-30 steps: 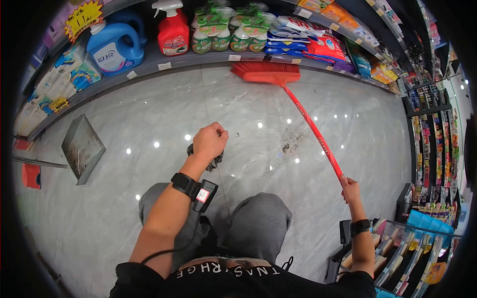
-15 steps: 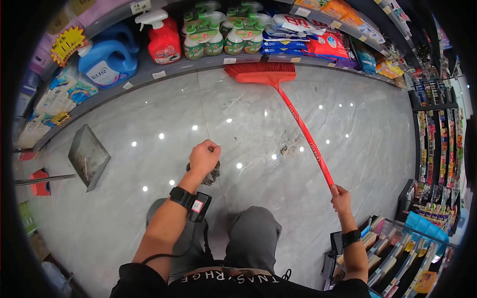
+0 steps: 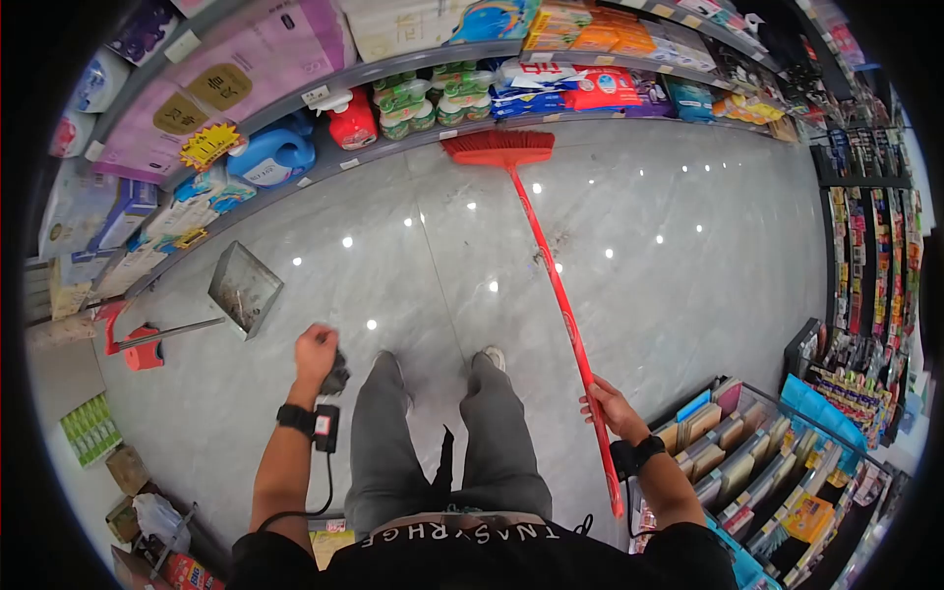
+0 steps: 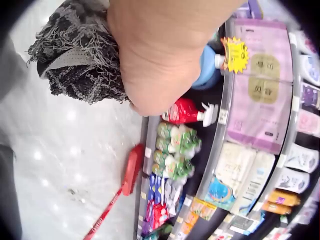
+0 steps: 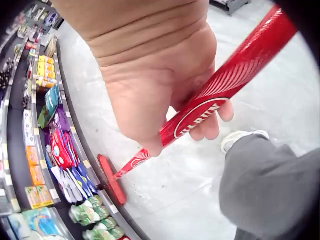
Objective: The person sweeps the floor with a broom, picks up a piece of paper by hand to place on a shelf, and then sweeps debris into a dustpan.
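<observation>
My left hand (image 3: 316, 356) grips a dark grey shaggy cloth (image 3: 336, 376); in the left wrist view the cloth (image 4: 80, 55) bunches beside the hand (image 4: 160, 55). My right hand (image 3: 615, 408) holds the red broom handle (image 3: 556, 275), its fingers round the shaft, as the right wrist view shows with the hand (image 5: 155, 85) and handle (image 5: 220, 85). At the far end, the broom head (image 3: 501, 149) rests on the floor against the shelf base. Dark debris (image 3: 551, 246) lies on the tiles beside the handle. A grey dustpan (image 3: 244, 291) with dirt in it is at the left.
Stocked shelves (image 3: 433, 133) curve across the front, with bottles and packets. A red object (image 3: 144, 348) is on the floor by the dustpan's pole (image 3: 177, 335). At the right stands a rack of books (image 3: 747, 442). Grey tiled floor (image 3: 442, 236) spreads between them.
The view is higher and the legs are straighter, with both shoes showing. My left hand has moved left and lower with the cloth. The broom handle is steeper and extends past my right hand.
</observation>
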Demonstrator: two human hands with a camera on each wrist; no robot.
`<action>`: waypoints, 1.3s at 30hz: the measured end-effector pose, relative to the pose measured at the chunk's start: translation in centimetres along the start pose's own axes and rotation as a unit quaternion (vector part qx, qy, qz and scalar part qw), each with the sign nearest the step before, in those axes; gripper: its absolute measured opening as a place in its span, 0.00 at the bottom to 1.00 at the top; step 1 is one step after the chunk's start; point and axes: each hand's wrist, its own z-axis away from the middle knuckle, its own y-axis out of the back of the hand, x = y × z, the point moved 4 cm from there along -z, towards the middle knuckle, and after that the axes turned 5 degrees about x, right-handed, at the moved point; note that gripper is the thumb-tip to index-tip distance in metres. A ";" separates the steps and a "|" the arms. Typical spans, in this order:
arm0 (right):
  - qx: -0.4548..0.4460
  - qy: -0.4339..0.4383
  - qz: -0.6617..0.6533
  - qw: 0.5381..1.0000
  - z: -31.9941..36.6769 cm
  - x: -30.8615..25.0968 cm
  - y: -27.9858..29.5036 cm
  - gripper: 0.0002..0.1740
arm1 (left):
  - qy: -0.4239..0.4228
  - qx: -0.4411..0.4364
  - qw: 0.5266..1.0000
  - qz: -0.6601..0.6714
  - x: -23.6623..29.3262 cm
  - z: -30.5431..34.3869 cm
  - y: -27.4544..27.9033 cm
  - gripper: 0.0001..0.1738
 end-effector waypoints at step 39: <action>0.182 0.100 0.290 0.934 8.3 -3.6 12.5 0.22 | 0.316 -0.008 0.906 -0.281 -1.3 34.6 24.6 0.19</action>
